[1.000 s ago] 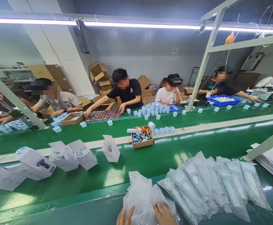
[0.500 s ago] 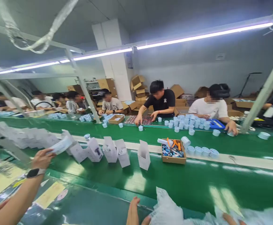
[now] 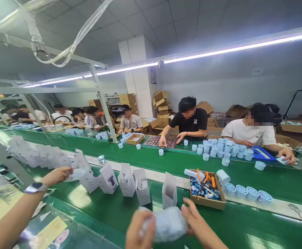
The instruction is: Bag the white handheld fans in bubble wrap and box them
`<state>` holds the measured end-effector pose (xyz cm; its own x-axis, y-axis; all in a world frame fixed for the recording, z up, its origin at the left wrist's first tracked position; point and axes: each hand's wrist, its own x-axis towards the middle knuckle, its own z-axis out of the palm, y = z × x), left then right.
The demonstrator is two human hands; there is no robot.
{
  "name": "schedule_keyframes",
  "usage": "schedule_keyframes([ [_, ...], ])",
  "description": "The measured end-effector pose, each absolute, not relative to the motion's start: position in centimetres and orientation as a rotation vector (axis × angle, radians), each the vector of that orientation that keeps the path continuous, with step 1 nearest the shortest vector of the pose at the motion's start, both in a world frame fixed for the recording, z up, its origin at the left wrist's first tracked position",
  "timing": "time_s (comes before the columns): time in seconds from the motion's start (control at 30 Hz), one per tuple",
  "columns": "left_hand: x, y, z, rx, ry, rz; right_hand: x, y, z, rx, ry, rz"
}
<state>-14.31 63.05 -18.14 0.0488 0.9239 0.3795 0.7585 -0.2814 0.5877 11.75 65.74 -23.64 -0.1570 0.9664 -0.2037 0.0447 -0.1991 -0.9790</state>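
Two bare hands [image 3: 140, 231], no sleeves

Open white cartons [image 3: 126, 180] stand in a row on the green conveyor belt [image 3: 244, 221]. A cardboard box [image 3: 205, 189] holds orange-handled pliers [image 3: 202, 175]; pale blue cups [image 3: 246, 192] line up just beside it. People sit along the far side.

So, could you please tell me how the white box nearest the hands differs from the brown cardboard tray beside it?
The white box stands tall and narrow with its flap up; the cardboard tray is low and wide. The white box's contents are hidden, while the cardboard tray shows orange-handled pliers and blue parts. Both rest on the green belt.
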Motion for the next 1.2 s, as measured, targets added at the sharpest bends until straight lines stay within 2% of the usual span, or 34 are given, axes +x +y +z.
schedule_keyframes([
  [0.1, -13.8, 66.8, -15.9, 1.582, 1.725, 1.384, 10.9, 70.0, -23.8, -1.435, -1.665, 1.042],
  [0.2, -11.3, 71.1, -14.8, 1.187, 1.622, 1.461, 10.0, 73.1, -24.5, -1.373, -1.807, 0.915],
  [0.37, -7.7, 74.5, -16.0, 1.771, 1.840, 1.330, 9.7, 74.0, -26.2, -1.333, -1.748, 0.833],
  [0.47, -5.8, 73.7, -17.0, 2.123, 2.095, 1.084, 10.1, 73.8, -26.2, -1.326, -1.713, 0.864],
  [0.57, -2.7, 73.1, -16.5, 2.379, 2.135, 0.581, 10.4, 74.0, -25.8, -1.308, -1.688, 0.898],
  [0.7, 0.3, 74.6, -13.4, 2.611, 1.728, 0.075, 11.4, 74.4, -25.4, -1.295, -1.671, 0.924],
  [0.83, 0.1, 76.0, -11.3, 2.731, 1.374, -0.086, 12.9, 73.4, -24.7, -1.284, -1.686, 0.961],
  [0.97, -0.9, 73.9, -13.5, 2.769, 1.192, -0.185, 13.9, 71.8, -24.1, -1.204, -1.769, 1.016],
  [1.1, -1.8, 70.8, -18.0, 2.748, 1.321, 0.103, 14.8, 70.6, -24.2, -1.228, -1.747, 1.002],
  [1.2, -2.2, 69.2, -20.3, 2.741, 1.239, 0.028, 14.8, 70.4, -24.5, -1.268, -1.718, 0.982],
])
